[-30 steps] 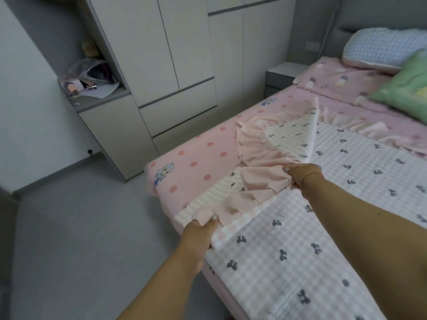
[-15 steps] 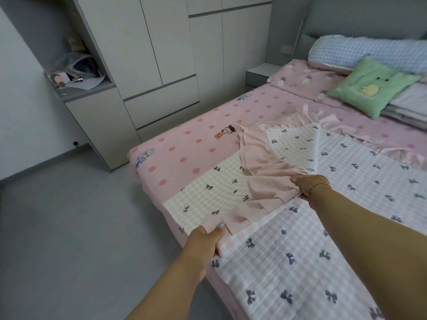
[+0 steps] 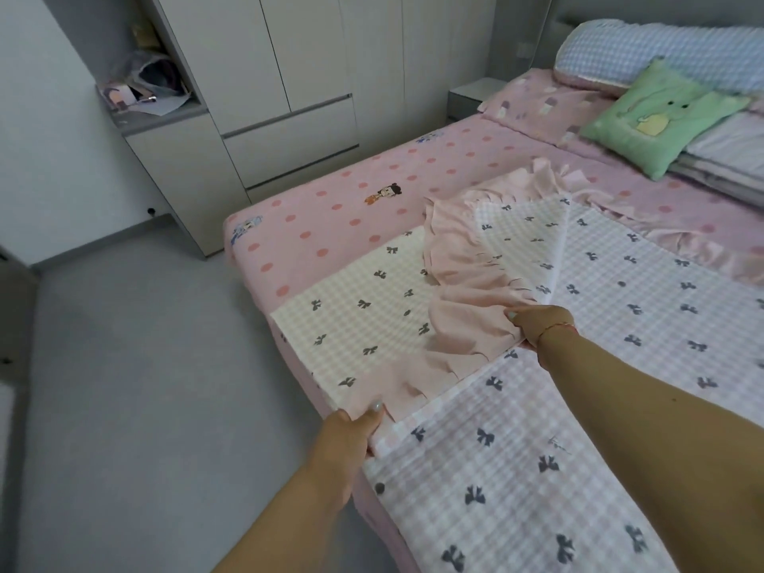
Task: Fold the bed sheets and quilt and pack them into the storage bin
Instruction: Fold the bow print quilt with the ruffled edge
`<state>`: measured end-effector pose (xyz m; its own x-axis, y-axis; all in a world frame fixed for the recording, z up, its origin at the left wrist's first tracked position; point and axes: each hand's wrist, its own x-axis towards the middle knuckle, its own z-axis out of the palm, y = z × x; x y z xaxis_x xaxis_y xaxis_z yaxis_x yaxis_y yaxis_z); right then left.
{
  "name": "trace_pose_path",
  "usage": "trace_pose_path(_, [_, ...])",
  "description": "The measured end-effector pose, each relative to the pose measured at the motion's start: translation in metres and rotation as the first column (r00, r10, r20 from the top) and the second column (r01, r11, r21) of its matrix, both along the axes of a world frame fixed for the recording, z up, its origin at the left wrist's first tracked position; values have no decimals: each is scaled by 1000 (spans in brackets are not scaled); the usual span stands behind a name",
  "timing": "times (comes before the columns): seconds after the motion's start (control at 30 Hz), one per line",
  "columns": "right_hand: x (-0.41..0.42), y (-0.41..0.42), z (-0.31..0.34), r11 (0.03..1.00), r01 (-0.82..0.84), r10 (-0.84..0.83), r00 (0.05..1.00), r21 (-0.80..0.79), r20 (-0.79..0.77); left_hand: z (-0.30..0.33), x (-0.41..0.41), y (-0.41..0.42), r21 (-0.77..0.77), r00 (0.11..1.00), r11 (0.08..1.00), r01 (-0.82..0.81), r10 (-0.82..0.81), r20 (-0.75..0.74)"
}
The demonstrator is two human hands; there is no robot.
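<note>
The checked quilt [image 3: 578,428] with dark bow prints lies spread over the near part of the bed [image 3: 314,225], its corner folded back so the pale yellow underside and pink ruffle trim [image 3: 463,308] face up. Your left hand [image 3: 351,428] pinches the folded edge at the bed's near side (thumb on top). Your right hand [image 3: 537,324] has its fingers curled round a bunch of the ruffle, farther in on the quilt. Beneath is a pink polka-dot sheet [image 3: 372,200]. A green cushion [image 3: 653,117] and blue checked pillow [image 3: 661,51] sit at the headboard end; grey wardrobes [image 3: 289,76] stand beyond.
</note>
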<state>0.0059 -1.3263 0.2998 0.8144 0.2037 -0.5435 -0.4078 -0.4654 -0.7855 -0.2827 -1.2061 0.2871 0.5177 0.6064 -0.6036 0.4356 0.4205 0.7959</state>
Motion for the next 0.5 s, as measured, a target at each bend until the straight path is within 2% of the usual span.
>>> trace_pose_path(0.17, [-8,-50,-21,1000,-29,28,999,-3,-45,-10,-18,-55,43,999,999,9,-7,-38])
trace_pose_path(0.27, [-18,-82,-24,998,-50,49,999,-44,-8,-15,-27,-82,58,999,998,21,-20,-34])
trace_pose_path(0.37, [-24,-108,-25,999,-41,41,999,-1,-12,-12,-37,-111,85,999,996,20,-17,-34])
trace_pose_path(0.5, [-40,-144,-24,998,-60,60,998,-30,-13,-11,-54,-154,91,1000,996,20,-19,-12])
